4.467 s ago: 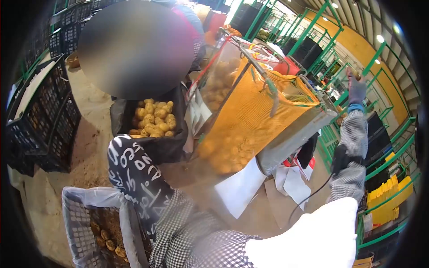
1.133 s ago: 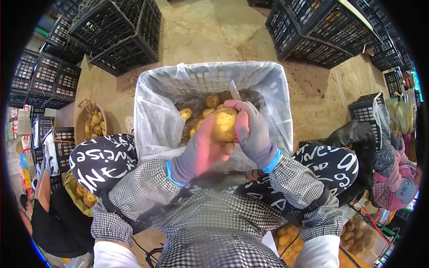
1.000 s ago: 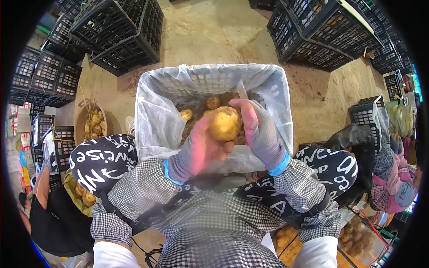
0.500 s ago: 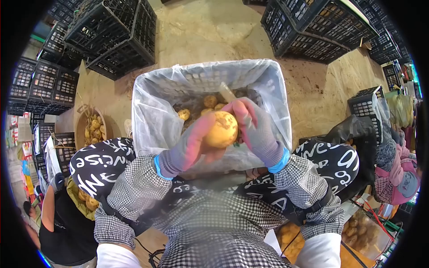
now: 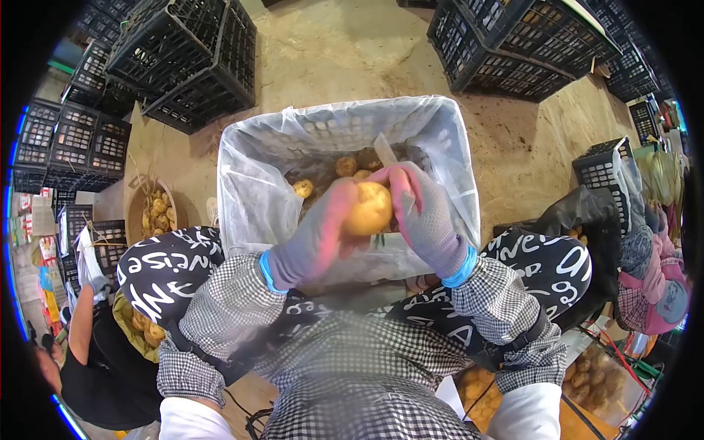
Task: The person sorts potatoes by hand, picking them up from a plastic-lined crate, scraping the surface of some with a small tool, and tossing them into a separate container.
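Observation:
Above a crate [image 5: 471, 176] lined with white plastic, my gloved left hand [image 5: 323, 227] is wrapped round a large yellow potato [image 5: 371, 209]. Close against the potato's right side, my gloved right hand [image 5: 427, 205] is closed on a pale, flat strip-like piece [image 5: 384, 149], whose end sticks up past the fingers; its kind I cannot tell. Several smaller potatoes [image 5: 346, 166] lie inside the crate below, partly covered by my hands. The liner [image 5: 249, 169] folds over the rim.
Stacked black crates [image 5: 176, 59] stand at the far left, more crates [image 5: 521, 51] at the far right. A round basket [image 5: 132, 209] of potatoes sits on the left. Another person's arm [image 5: 82, 323] shows at the lower left, and bagged potatoes [image 5: 590, 378] lie at the lower right.
The potato has turned in my left hand, a smoother side now showing, and shifted slightly right and up. The pale strip in my right hand has moved slightly right.

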{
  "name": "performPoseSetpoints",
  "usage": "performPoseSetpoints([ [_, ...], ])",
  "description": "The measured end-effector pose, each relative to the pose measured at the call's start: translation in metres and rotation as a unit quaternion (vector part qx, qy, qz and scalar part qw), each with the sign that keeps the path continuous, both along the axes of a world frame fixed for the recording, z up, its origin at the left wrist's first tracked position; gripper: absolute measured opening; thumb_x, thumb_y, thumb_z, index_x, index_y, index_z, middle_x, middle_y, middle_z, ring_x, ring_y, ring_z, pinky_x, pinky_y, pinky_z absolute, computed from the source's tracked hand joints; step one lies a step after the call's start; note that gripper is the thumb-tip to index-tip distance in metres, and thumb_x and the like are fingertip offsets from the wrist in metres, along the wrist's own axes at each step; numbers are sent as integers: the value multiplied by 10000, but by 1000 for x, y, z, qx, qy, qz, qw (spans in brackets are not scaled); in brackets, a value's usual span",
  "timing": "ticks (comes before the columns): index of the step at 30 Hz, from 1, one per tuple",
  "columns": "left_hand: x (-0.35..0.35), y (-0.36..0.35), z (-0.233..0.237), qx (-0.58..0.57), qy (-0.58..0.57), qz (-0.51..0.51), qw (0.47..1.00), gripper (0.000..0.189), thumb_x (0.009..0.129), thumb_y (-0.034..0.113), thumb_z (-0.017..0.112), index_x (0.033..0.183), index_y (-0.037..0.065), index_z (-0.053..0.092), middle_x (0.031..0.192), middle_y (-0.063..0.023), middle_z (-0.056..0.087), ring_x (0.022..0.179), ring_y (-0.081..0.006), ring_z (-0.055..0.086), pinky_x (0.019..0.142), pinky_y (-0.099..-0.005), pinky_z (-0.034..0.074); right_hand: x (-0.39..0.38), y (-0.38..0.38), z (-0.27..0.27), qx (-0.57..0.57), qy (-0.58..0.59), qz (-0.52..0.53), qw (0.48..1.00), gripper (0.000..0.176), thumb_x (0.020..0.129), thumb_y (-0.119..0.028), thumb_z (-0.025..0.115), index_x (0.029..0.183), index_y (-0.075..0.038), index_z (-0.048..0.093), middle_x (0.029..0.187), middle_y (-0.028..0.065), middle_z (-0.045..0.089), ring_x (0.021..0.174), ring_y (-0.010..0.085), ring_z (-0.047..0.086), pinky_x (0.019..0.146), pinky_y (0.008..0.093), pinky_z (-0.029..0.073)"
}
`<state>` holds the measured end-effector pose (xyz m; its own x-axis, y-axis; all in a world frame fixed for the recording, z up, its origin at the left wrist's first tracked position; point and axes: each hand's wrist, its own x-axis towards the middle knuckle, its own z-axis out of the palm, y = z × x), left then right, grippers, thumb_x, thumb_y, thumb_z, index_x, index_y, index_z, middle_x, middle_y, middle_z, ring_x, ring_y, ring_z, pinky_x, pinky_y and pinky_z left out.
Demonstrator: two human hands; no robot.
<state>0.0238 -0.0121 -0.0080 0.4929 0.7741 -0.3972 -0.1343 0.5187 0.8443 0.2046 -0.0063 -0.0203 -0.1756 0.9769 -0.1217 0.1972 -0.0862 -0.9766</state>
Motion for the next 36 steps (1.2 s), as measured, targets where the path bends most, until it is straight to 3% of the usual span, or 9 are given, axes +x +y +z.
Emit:
performPoseSetpoints([
  [6,-9,19,-3,-190,-202,89,957,578,966,638,325,1155,158,583,1006,-88,667,711,-145,605,521,-228,434,13,12,10,163,-66,-63,982,298,1006,-57,413,1243,-26,591,906,44,617,765,84,558,700,231,466],
  [9,-19,20,-20,-222,-339,-32,914,595,958,654,328,1151,151,581,987,-69,667,747,-146,624,532,-236,445,8,9,8,158,-65,-2,985,304,1010,-147,450,1242,1,582,914,81,616,779,115,576,725,246,473],
  [11,-16,15,-17,-243,-310,-16,919,580,959,640,353,1170,145,572,979,-57,660,757,-141,620,545,-235,454,6,1,9,115,-57,34,991,332,996,-212,494,1238,-1,580,962,111,602,829,171,594,766,275,480],
  [14,1,2,-7,-158,-141,-1,977,624,944,674,334,1176,144,567,835,-65,635,534,-118,495,418,-234,352,0,-7,10,40,-31,71,996,400,959,-323,563,1221,-21,591,1048,148,573,912,257,619,826,324,494],
  [17,6,-2,-10,-103,-53,5,993,655,933,697,324,1171,136,566,750,-73,619,409,-102,426,341,-230,297,-1,-12,2,8,18,56,998,431,965,-380,554,1184,-15,615,1034,135,576,893,220,618,806,316,504],
  [21,3,2,1,-152,-150,-17,977,578,956,609,381,1138,96,575,810,-73,619,513,-141,505,416,-241,382,-3,-10,-14,-53,116,-1,992,357,1003,-307,499,1158,-13,630,1003,96,588,891,163,613,800,293,500],
  [25,-12,13,-15,-301,-300,-36,905,631,956,624,331,1082,64,594,729,-122,597,431,-170,457,379,-257,369,-1,-5,2,61,120,55,989,266,987,-195,504,1141,-20,632,969,102,604,876,195,617,799,294,491],
  [30,-6,11,-16,-289,-296,-52,909,675,959,648,286,1020,58,608,651,-116,580,300,-111,327,255,-224,264,0,-4,-4,133,-23,65,989,227,927,-79,542,1130,-37,635,955,131,601,862,258,616,784,311,491],
  [36,-2,7,-6,-172,-212,-57,960,621,961,627,329,1081,65,566,837,-72,609,701,-115,554,463,-231,397,4,-4,1,-21,112,23,993,259,915,-117,576,1156,-37,628,1005,127,593,875,256,627,782,327,503],
])
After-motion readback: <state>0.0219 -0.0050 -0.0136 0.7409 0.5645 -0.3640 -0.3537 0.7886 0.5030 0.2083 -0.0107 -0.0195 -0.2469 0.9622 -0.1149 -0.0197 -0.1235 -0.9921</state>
